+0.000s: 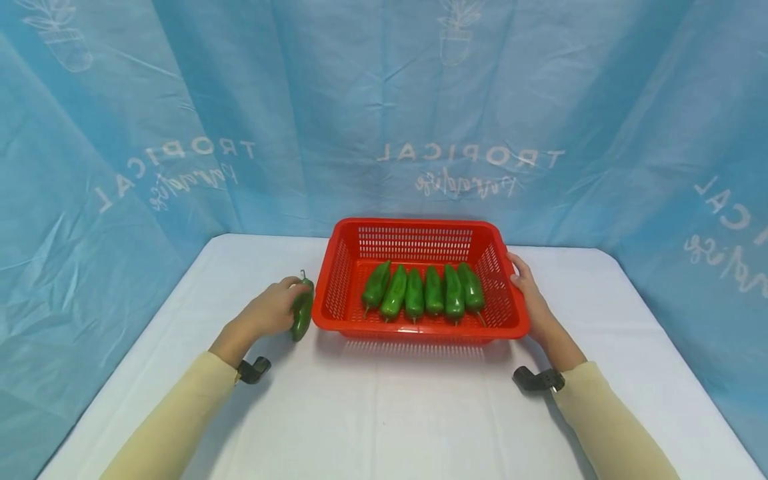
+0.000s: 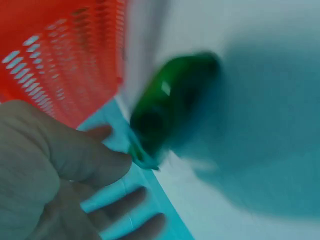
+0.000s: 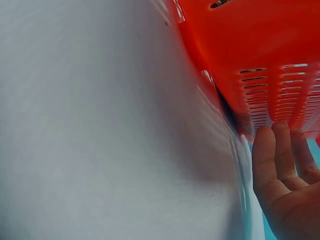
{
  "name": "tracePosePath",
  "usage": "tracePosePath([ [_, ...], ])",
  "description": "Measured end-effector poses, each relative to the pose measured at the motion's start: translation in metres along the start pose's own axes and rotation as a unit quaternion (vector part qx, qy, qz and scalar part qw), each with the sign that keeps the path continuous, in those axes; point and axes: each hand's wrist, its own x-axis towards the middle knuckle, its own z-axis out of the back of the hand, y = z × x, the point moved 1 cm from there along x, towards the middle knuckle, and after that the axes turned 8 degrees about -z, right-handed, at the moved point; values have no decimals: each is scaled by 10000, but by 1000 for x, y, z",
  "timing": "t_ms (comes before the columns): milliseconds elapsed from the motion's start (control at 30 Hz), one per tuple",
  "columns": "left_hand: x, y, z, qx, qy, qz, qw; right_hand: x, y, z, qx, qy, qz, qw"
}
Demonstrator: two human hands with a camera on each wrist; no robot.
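Note:
Beside the left side of a red plastic basket [image 1: 414, 337], the left hand [image 1: 273, 308] pinches a glossy green pepper [image 1: 303, 320]. Its stem points to the back. In the left wrist view, the thumb meets the stem end of the pepper [image 2: 175, 90], other fingers are spread, and the picture is blurred. The right hand [image 1: 531, 293] rests against the basket's right side. Its fingers [image 3: 265, 155] look fairly straight in the right wrist view, tips at the slotted wall [image 3: 270, 95]. Several green peppers [image 1: 414, 293] lie in a row inside the basket.
A white cloth [image 1: 384, 413] covers the table. Blue printed curtains [image 1: 384, 100] hang behind the table and at both sides. The basket stands toward the table's back edge. Black wrist cameras [image 1: 255, 370] are strapped at both sleeves [image 1: 180, 413].

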Motion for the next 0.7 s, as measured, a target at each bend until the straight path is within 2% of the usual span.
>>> tracePosePath([
  [167, 0, 8, -4, 856, 57, -589, 9946, -1, 0, -2, -102, -13, -96, 9999],
  [333, 1, 12, -6, 1025, -67, -818, 9913, -3, 2, -2, -122, -48, -160, 9998],
  [400, 3, 12, -7, 1116, -161, -777, 9906, -2, 4, -2, -81, -64, -171, 9998],
  [500, 6, 11, -10, 1203, -90, -615, 9908, -2, 6, -3, -41, -69, -199, 9998],
  [700, 10, 8, -14, 674, 330, -88, 9971, -2, 5, -1, 16, -59, -180, 9998],
])
